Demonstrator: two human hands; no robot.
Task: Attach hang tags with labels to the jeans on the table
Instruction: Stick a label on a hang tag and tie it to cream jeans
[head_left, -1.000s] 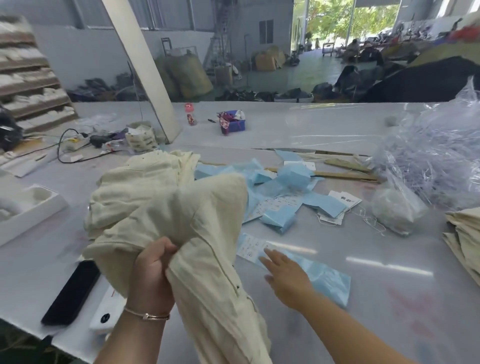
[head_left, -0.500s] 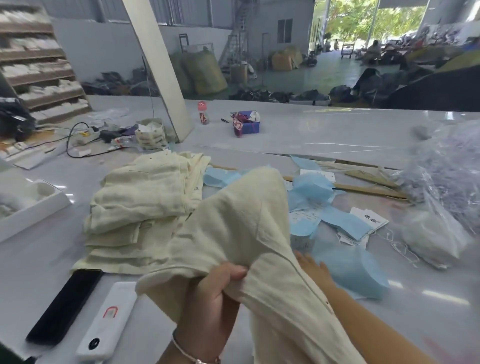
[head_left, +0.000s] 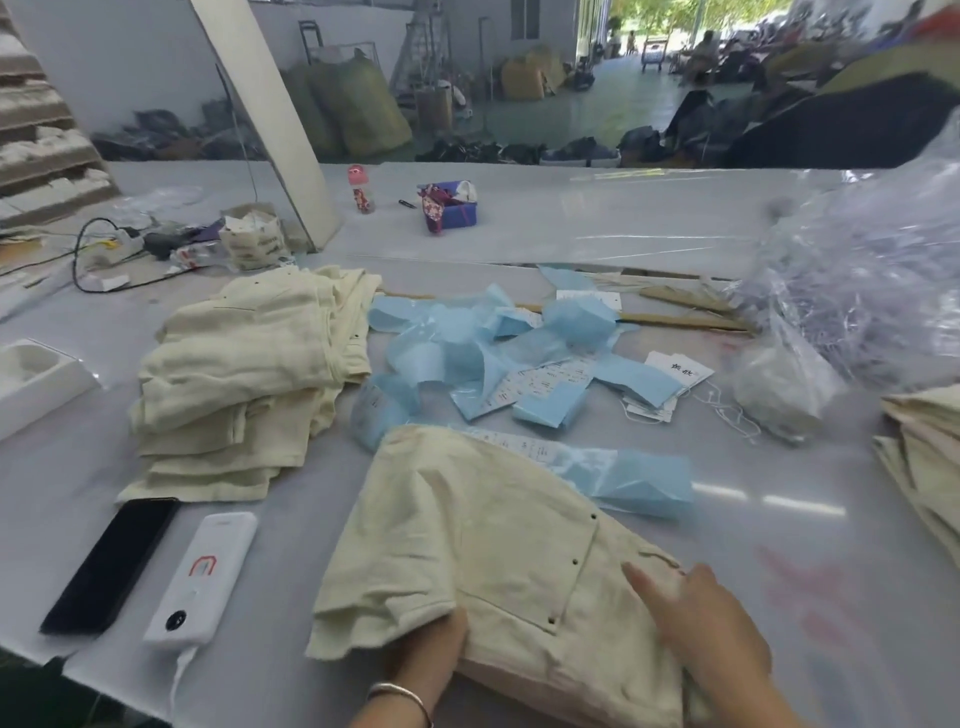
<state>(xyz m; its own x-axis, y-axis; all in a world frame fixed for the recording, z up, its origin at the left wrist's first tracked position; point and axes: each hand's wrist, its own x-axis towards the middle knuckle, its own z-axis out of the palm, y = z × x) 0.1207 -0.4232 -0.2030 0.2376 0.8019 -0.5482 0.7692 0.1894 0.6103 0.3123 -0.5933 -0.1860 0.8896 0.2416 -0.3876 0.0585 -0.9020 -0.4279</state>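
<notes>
With the cream jeans (head_left: 498, 540) flat on the table (head_left: 779, 597), the left hand (head_left: 431, 654) gripping their edge and the right hand (head_left: 706, 618) resting open-fingered on top, the blue label strip (head_left: 623, 473) tucked underneath could get dragged.

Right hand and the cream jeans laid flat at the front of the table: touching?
Touching. The head view shows the right hand lying palm-down on the cream jeans, fingers straight on the cloth, no gap.

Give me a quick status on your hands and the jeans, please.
Left hand grips jeans edge; right hand flat on top. Jeans down on table, untagged. Blue label strip partly underneath.
</notes>
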